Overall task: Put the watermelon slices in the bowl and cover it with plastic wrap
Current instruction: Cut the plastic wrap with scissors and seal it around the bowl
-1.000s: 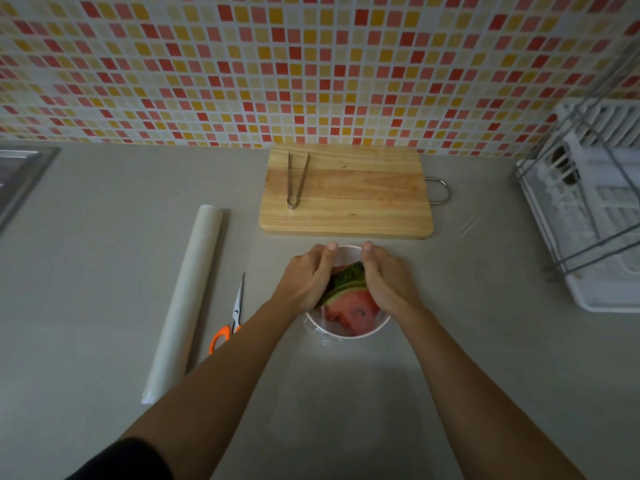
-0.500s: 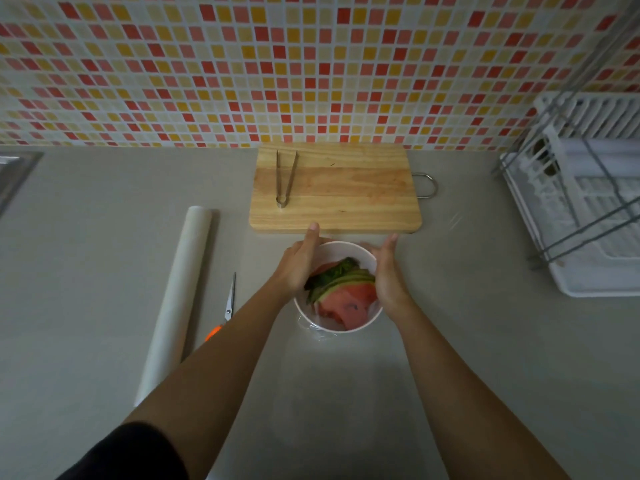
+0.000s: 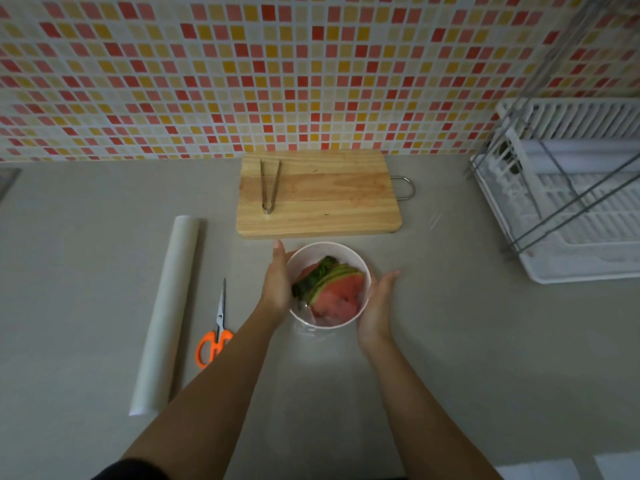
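- The bowl sat on the counter just before the cutting board, watermelon slices inside.
- We had our left hand flat against its left wall, fingers open.
- Our right hand lay just beside the right wall, fingers open, gripping nothing; whether it touched, we could not tell.

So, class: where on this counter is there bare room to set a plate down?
Bare counter lies left of the plastic wrap roll, and between the bowl and dish rack. It is crowded around the scissors, cutting board and both hands.
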{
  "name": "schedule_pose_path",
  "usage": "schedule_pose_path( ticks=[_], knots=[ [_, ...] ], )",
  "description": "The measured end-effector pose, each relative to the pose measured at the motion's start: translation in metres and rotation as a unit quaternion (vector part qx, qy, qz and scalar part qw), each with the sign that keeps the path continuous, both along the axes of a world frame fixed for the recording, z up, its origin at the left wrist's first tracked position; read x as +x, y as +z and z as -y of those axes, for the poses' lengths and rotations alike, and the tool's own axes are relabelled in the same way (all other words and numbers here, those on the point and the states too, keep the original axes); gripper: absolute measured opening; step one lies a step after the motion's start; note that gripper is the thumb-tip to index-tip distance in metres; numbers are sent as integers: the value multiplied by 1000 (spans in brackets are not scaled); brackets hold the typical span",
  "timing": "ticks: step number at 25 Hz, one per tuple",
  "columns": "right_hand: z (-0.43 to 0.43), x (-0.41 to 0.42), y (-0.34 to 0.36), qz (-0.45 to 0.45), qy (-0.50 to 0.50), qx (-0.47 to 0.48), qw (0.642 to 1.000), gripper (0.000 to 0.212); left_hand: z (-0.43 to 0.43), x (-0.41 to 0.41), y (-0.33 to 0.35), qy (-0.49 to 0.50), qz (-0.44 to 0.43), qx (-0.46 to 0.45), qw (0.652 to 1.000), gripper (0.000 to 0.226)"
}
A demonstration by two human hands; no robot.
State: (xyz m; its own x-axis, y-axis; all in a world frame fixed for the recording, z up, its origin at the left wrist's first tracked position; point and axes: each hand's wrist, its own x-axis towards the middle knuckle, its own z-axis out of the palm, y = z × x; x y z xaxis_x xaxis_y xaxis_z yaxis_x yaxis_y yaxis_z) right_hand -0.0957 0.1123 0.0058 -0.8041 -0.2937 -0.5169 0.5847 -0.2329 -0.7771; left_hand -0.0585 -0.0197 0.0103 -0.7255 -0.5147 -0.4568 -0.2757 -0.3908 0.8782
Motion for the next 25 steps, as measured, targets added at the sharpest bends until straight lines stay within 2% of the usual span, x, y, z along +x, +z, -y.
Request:
schedule_pose_path(
  ticks=[3,5,7,9,10,12,13,16,18,20,21,23,25],
  knots=[
    [1,-21,6,-28,-10,29,999,74,-11,14,-3,17,-4,-6,1000,63],
    [-1,-37,13,-54,-41,71,995,66,-18,29,-9,12,9,-48,999,63],
    [-12,-42,14,-106,-62,169,978,65,-15,36,-10,32,22,-87,995,63],
    [-24,-31,7,-119,-10,292,949,75,-3,28,-5,23,14,-76,997,62],
    [-27,-23,3,-98,30,311,945,84,2,20,0,-15,15,-67,998,63],
    [-29,-21,3,-42,90,278,955,94,6,7,8,-89,33,-66,993,65],
    [-27,-27,9,-27,109,243,963,92,6,5,9,-87,52,-75,992,67],
    [-26,-43,26,-78,115,139,980,76,3,28,-1,29,154,-133,979,70],
    [-27,-42,28,-163,29,203,965,62,-1,45,-5,67,167,-187,966,67],
    [-32,-21,23,-229,-80,340,909,61,2,45,-4,60,98,-156,981,57],
    [-33,-6,20,-226,-98,366,897,63,5,40,-1,49,67,-120,989,56],
    [-31,18,18,-182,-61,324,926,61,8,32,5,7,50,-88,995,58],
    [-25,23,19,-151,-31,254,955,58,4,33,5,7,63,-103,993,53]
  ],
)
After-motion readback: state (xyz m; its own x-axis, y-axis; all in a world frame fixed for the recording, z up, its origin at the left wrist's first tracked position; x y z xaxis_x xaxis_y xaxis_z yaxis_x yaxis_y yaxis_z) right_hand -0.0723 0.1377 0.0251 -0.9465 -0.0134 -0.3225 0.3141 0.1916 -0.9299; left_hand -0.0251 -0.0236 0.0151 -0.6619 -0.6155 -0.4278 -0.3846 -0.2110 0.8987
